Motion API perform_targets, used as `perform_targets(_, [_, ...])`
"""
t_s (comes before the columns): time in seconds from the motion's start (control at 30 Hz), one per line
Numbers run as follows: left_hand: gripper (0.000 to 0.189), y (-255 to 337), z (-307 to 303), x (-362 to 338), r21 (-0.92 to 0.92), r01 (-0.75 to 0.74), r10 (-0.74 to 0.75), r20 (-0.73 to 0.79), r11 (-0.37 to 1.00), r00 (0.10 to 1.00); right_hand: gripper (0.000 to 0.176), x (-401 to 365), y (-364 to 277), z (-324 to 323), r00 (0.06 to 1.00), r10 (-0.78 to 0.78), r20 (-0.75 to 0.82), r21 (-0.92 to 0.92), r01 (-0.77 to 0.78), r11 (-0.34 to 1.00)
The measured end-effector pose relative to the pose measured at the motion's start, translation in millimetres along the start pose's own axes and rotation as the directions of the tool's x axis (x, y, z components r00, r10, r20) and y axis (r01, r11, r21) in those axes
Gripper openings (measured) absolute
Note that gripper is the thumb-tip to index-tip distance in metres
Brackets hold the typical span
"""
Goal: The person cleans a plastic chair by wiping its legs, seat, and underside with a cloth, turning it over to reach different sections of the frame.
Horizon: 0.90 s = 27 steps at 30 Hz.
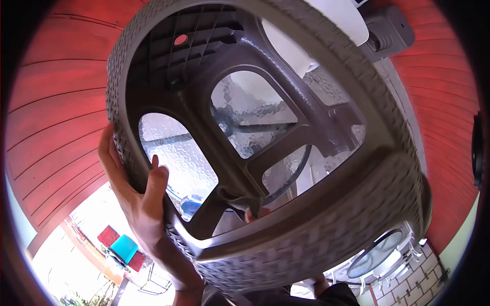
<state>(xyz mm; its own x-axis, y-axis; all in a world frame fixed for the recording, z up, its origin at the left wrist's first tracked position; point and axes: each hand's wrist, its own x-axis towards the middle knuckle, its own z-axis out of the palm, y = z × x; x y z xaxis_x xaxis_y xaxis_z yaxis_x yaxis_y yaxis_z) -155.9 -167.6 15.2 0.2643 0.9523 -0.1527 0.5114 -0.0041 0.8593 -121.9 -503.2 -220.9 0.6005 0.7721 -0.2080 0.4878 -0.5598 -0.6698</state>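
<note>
A brown plastic stool (316, 224) with a woven-pattern surface fills the middle of the view, tilted and close to the camera. Arched openings pierce its frame, and a ribbed panel with a round hole shows at the upper left. My left hand (145, 204) grips the stool's left edge, thumb on the near side and fingers around the outside. Through the opening, a small part of my right hand (249, 216) shows beside a dark, crumpled-looking part low inside; its fingers look bent. The frame hides most of that hand and whatever it holds.
Behind the stool lies a textured glass tabletop (176, 153). Red plank walls (56, 112) rise on both sides. White furniture (334, 18) stands at upper right, a round glass table (375, 255) at lower right, and a teal-and-red chair (123, 248) at lower left.
</note>
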Motion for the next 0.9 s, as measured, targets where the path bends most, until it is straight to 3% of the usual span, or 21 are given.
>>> perform_targets(0.3, [0.121, -87.0, -46.6, 7.4, -0.400, -0.038, 0.073, 0.073, 0.916, 0.995, 0.065, 15.8, -0.8, -5.4, 1.000, -0.019, -0.001, 0.029, 0.020, 0.999])
perform_targets(0.43, [0.105, -101.5, -44.8, 3.4, -0.275, -0.013, 0.091, 0.273, 0.961, 0.958, 0.063, 20.9, -0.6, -9.2, 0.999, -0.032, -0.016, 0.042, 0.033, 0.999])
perform_targets(0.53, [0.083, -123.3, -21.0, -8.0, -0.014, -0.112, 0.113, 0.168, 0.994, 0.979, 0.061, 28.1, -1.8, -7.8, 0.998, -0.030, -0.053, 0.045, 0.032, 0.998])
perform_targets(0.7, [0.065, -174.6, 20.7, -21.6, 0.234, 0.032, -0.057, 0.100, 0.972, 0.993, 0.062, 22.5, 20.7, 6.4, 0.991, -0.008, -0.136, 0.033, 0.013, 0.999])
perform_targets(0.73, [0.061, -182.0, 27.0, -21.6, 0.262, 0.071, -0.099, 0.096, 0.963, 0.990, 0.069, 18.4, 21.4, 2.5, 0.996, 0.073, -0.054, -0.068, -0.077, 0.995])
perform_targets(0.8, [0.055, -196.1, 38.3, -16.7, 0.296, 0.119, -0.157, 0.110, 0.948, 0.981, 0.069, 12.5, 32.6, -1.7, 0.993, 0.095, -0.077, -0.103, -0.102, 0.989])
perform_targets(0.87, [0.048, -211.3, 42.9, -10.9, 0.254, 0.070, -0.117, 0.174, 0.965, 0.978, 0.069, 5.2, 39.7, -7.4, 0.992, 0.107, -0.063, -0.144, -0.115, 0.983])
perform_targets(0.9, [0.050, -220.2, 45.3, -10.4, 0.149, -0.044, 0.007, 0.238, 0.988, 0.971, 0.069, -1.8, 43.6, -16.7, 0.993, 0.114, -0.034, -0.174, -0.118, 0.978])
